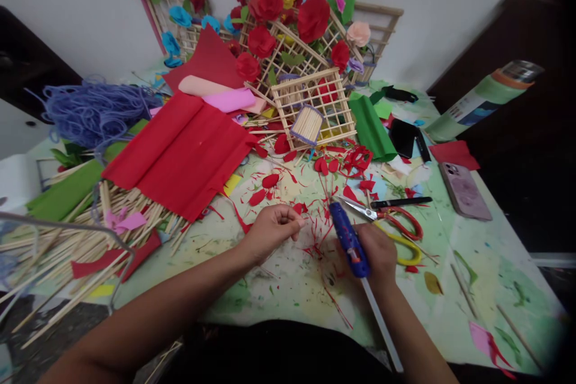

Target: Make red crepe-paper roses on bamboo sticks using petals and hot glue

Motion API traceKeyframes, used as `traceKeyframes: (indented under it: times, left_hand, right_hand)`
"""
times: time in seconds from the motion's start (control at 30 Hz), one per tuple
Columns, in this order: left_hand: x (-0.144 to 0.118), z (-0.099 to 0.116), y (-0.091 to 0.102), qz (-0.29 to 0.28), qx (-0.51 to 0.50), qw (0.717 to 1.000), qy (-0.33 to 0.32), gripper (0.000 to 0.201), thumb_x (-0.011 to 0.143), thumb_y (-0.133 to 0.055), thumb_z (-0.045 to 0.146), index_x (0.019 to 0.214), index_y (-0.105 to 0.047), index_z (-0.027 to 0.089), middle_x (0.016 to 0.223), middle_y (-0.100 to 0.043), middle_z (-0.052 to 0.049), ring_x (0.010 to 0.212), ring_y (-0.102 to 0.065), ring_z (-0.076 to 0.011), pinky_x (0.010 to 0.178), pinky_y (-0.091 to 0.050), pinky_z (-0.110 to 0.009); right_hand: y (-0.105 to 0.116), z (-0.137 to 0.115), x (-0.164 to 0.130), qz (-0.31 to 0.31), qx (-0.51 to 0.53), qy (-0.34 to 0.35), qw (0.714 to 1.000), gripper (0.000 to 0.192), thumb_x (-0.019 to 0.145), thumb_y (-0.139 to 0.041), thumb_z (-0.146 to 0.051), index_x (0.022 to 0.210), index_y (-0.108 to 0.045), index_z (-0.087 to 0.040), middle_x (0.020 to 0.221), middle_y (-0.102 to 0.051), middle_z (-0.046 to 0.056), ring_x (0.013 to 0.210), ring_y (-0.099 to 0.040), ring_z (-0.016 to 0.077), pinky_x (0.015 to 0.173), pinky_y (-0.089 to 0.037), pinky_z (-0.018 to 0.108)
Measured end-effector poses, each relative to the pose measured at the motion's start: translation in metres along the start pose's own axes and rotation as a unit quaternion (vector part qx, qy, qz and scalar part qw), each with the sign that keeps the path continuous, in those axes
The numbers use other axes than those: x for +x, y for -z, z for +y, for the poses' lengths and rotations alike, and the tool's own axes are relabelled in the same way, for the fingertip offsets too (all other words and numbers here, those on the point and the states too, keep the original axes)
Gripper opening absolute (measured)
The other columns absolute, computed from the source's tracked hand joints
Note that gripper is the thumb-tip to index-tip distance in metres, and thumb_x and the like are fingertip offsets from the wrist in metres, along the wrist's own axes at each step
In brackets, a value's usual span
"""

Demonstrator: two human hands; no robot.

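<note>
My left hand [274, 229] is closed in a pinch near the middle of the table. A red paper petal [299, 208] shows right at its fingertips; whether they grip it or it lies behind them I cannot tell. My right hand [375, 252] is wrapped round a blue glue gun [345, 237], its nozzle pointing away from me. A long whitish glue stick [382, 327] sticks out of the gun's back end. Just beyond that hand lie scissors [407, 222] with red and yellow handles and a black pen [400, 202]. Red paper scraps [315, 246] are strewn between my hands.
Red crepe paper [180, 156] covers part of a pile of thin sticks [58, 258] at left, near blue yarn [94, 111]. Stick lattices [333, 126] with paper roses [314, 18] stand at the back. A green bottle [481, 102] and a phone [465, 192] are at right.
</note>
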State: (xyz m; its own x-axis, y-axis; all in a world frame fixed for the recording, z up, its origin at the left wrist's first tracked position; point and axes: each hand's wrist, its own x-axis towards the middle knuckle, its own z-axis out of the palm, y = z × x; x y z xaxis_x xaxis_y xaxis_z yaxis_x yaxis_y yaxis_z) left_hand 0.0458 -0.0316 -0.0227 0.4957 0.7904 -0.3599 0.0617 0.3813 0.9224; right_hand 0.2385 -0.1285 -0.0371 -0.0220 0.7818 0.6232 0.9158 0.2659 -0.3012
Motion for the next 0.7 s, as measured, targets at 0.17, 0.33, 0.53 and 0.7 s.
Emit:
traceKeyframes:
  times: [0.17,0.33,0.53,0.7]
  left_hand:
    - [-0.002,0.005,-0.001,0.023,0.056,0.998,-0.027,0.016,0.068,-0.066,0.026,0.064,-0.059,0.012,0.048,-0.055,0.002,0.044,-0.046,-0.0072,0.045,-0.033,-0.019]
    - [-0.002,0.001,-0.001,-0.001,0.030,0.999,-0.023,0.016,0.068,-0.066,0.027,0.065,-0.059,0.012,0.049,-0.055,0.002,0.044,-0.047,-0.0072,0.045,-0.034,-0.019]
    - [-0.001,0.000,0.001,0.004,0.060,0.997,-0.040,0.016,0.067,-0.066,0.027,0.064,-0.059,0.013,0.049,-0.055,0.003,0.045,-0.049,-0.0074,0.045,-0.035,-0.018]
    - [0.000,0.002,0.002,0.025,0.081,0.995,-0.049,0.014,0.068,-0.064,0.026,0.065,-0.060,0.013,0.049,-0.056,0.003,0.045,-0.048,-0.0070,0.045,-0.034,-0.018]
  right_hand:
    - [-0.003,-0.017,0.003,-0.080,0.058,0.054,0.994,0.008,0.079,-0.049,-0.019,0.085,-0.055,-0.019,0.067,-0.059,0.006,0.061,-0.052,0.0195,0.056,-0.038,0.032]
    - [-0.005,-0.018,0.004,-0.088,0.063,0.061,0.992,0.009,0.078,-0.048,-0.016,0.083,-0.056,-0.017,0.067,-0.059,0.006,0.061,-0.051,0.0187,0.056,-0.037,0.031]
    - [-0.005,-0.011,0.002,-0.086,0.017,0.018,0.996,0.005,0.078,-0.051,-0.019,0.077,-0.056,-0.018,0.064,-0.056,0.004,0.060,-0.050,0.0180,0.056,-0.036,0.030]
    - [0.000,-0.002,-0.001,-0.034,-0.019,-0.037,0.999,0.006,0.080,-0.055,-0.024,0.078,-0.056,-0.019,0.063,-0.055,0.003,0.058,-0.048,0.0168,0.055,-0.037,0.029]
